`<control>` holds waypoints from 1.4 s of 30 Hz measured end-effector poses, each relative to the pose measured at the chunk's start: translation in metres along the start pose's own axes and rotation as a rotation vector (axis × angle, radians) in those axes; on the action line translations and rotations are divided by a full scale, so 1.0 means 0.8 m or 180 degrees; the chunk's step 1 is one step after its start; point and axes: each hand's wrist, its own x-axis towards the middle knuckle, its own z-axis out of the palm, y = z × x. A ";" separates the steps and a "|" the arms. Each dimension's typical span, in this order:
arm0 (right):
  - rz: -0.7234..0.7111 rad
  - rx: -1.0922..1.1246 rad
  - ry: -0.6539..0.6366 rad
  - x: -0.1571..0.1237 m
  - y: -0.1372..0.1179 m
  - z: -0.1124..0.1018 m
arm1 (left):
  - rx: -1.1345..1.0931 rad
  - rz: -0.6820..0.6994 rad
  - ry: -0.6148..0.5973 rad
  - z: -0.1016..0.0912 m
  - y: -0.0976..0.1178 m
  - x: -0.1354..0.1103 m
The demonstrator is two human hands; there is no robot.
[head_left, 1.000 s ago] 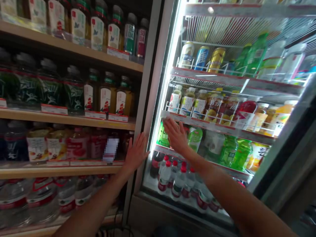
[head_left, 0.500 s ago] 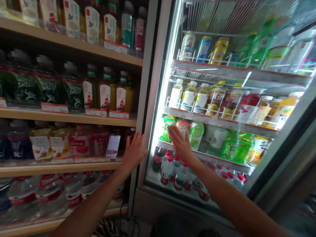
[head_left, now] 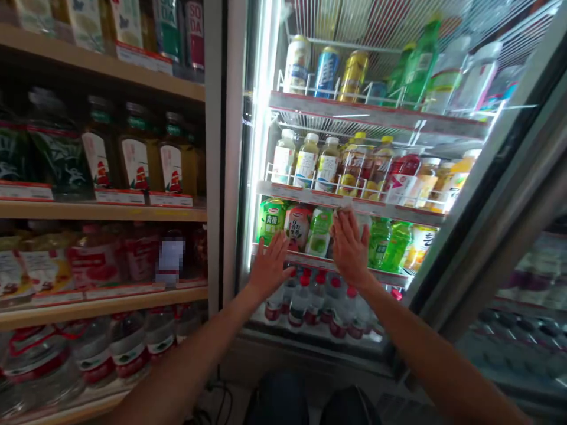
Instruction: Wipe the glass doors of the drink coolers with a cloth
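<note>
My left hand [head_left: 269, 268] lies flat with fingers spread, seemingly against the glass door of a lit drinks fridge [head_left: 237, 147]. It covers part of the lower shelf, near a green drink bottle [head_left: 271, 219] and a red-labelled bottle [head_left: 297, 224] behind the glass. To its right, my right hand [head_left: 352, 248] is pressed against the glass, fingers extended and close together. A pale scrap, apparently a cloth [head_left: 344, 209], shows at its fingertips; most of it is hidden. Another green-labelled bottle [head_left: 319, 230] stands between the two hands.
Wooden shelves [head_left: 110, 209] with bottles stand at the left. A dark door frame [head_left: 465, 254] slants along the fridge's right side, with another glass-fronted cooler [head_left: 522, 330] beyond. Cables [head_left: 219, 395] lie on the floor, near my knees [head_left: 283, 401].
The view has swung right. My left hand has moved from the fridge's left frame onto the glass. My right hand has moved right across the glass, past the red-labelled bottle.
</note>
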 end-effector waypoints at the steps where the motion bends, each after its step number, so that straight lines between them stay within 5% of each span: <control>1: -0.0056 -0.0007 -0.0036 -0.007 0.002 -0.002 | -0.0023 0.0027 0.0005 0.003 0.010 0.004; 7: -0.0683 -0.0086 -0.0493 -0.081 0.014 -0.012 | -0.0054 0.0250 0.0271 0.019 0.055 0.023; 13: 0.0190 -0.0301 0.0123 -0.042 0.058 -0.016 | -0.0120 0.0311 0.0459 0.022 0.081 0.046; 20: 0.0087 -0.0273 -0.0233 -0.141 0.064 -0.024 | -0.0206 0.0603 0.0475 0.028 0.114 0.042; 26: 0.1147 -0.0510 0.0494 -0.089 0.150 -0.045 | -0.0304 0.0680 0.0513 0.030 0.140 0.065; 34: 0.1307 -0.0526 0.0158 -0.194 0.149 -0.043 | -0.0363 0.0843 0.0577 0.031 0.160 0.070; 39: 0.1501 -0.0219 0.0771 -0.124 0.202 -0.051 | -0.0482 0.0756 0.0618 0.025 0.157 0.089; 42: 0.1635 0.0030 0.1033 -0.082 0.203 -0.047 | -0.0613 0.0795 0.0747 0.024 0.167 0.096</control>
